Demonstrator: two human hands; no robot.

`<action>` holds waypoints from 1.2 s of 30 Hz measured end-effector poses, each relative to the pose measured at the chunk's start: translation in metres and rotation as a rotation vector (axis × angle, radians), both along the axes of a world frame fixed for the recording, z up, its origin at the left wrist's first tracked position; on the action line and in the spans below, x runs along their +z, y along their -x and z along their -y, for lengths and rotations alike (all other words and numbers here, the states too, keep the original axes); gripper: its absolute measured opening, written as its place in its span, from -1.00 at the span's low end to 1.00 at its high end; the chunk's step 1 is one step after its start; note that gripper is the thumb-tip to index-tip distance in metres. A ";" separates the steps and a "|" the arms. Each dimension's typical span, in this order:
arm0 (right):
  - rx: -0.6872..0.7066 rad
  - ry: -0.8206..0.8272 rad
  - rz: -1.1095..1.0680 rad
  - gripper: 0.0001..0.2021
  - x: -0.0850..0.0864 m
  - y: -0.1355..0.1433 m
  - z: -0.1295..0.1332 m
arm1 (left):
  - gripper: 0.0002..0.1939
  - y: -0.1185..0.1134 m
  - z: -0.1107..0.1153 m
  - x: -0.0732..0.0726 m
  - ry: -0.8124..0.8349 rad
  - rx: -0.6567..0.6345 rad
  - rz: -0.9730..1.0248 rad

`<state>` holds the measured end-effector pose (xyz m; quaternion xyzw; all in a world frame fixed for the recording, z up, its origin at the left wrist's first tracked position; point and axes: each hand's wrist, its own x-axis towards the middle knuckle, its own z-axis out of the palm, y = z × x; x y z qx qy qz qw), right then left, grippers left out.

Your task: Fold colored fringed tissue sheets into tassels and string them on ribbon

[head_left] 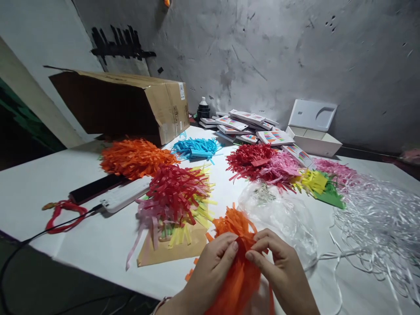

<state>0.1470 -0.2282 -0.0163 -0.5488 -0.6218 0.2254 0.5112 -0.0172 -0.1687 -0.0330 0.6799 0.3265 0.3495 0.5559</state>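
Observation:
An orange tissue-paper tassel (pixel 241 280) with fringed strips is between my hands at the table's front edge. My left hand (pixel 215 267) pinches it from the left, thumb and fingers closed on the paper. From the right, my right hand (pixel 278 262) grips the same tassel with thumb and fingertips, close to the left thumb. Its upper strips fan out beyond my fingers, and part of the paper is hidden behind them. Just left lies a pile of red tassels (pixel 177 192) over yellow strips, on a tan paper sheet (pixel 170 251).
A cardboard box (pixel 169 105) lies open at the back left, near orange tassels (pixel 134 157) and blue tassels (pixel 197 148). Flat printed boxes (pixel 275 137) are heaped behind red tassels (pixel 251 159). A clear plastic bag (pixel 278 214) and white string (pixel 377 218) spread rightward. A power strip (pixel 123 194) lies left.

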 end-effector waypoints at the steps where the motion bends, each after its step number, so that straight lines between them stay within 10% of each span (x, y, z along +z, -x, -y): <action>1: -0.037 -0.053 0.048 -0.84 0.000 0.000 0.001 | -0.60 0.001 -0.002 0.001 -0.055 0.002 -0.042; 10: -0.210 -0.412 0.566 -0.50 -0.009 0.005 0.007 | -0.69 0.006 -0.004 0.005 -0.382 -0.070 -0.245; 15: -0.119 -0.173 0.266 -0.79 0.000 -0.004 0.007 | -0.77 0.011 -0.007 0.006 -0.441 -0.084 -0.213; 23: -0.037 0.363 -0.133 -0.74 0.011 -0.010 0.005 | -0.52 0.015 -0.011 0.012 -0.617 -0.153 -0.145; 36: -0.033 0.303 -0.202 -0.72 0.014 -0.015 0.006 | -0.82 0.006 -0.019 0.012 -0.840 -0.031 -0.049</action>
